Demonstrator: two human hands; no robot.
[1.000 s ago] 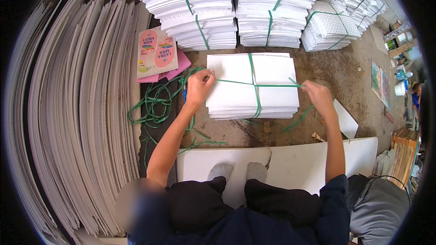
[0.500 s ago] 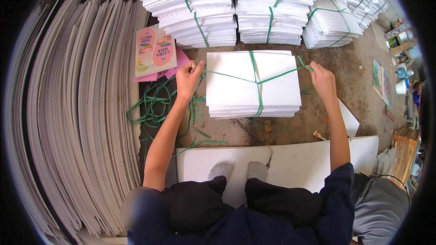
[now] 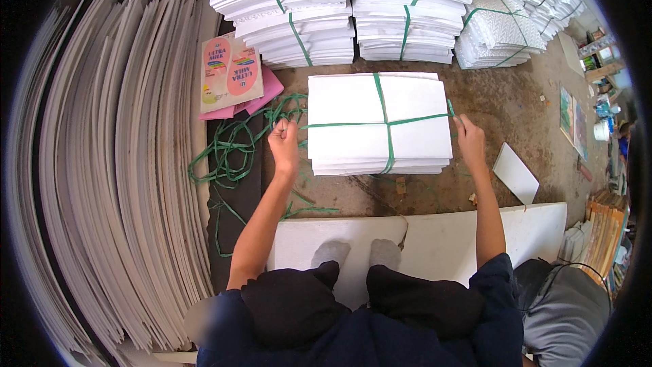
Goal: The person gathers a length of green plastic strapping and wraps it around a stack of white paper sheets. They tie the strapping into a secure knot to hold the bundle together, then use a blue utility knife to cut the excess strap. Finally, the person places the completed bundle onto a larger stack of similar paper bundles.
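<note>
A stack of white sheets [image 3: 346, 98] lies on the floor in front of me, with green strapping [image 3: 353, 124] crossing on its top face. On the left side of the stack, my left hand [image 3: 283, 146] is closed on the strap, pulling it nearly level across the top. My right hand [image 3: 470, 139] pinches the strap's other side just past the stack's right edge, where a short end sticks up. Loose coils of green strap [image 3: 227, 153] lie beside my left forearm.
Tall strapped stacks of white sheets [image 3: 299, 34] stand behind. Upright boards [image 3: 129, 163] fill the left side, with a printed carton piece [image 3: 231, 75] near them. A white board [image 3: 462, 245] lies under my feet. Another person's grey-clad leg [image 3: 570, 312] is at lower right.
Both hands have moved down toward me. The strap across the stack has gone from a bent shape to nearly straight, and its crossing sits at about the same place.
</note>
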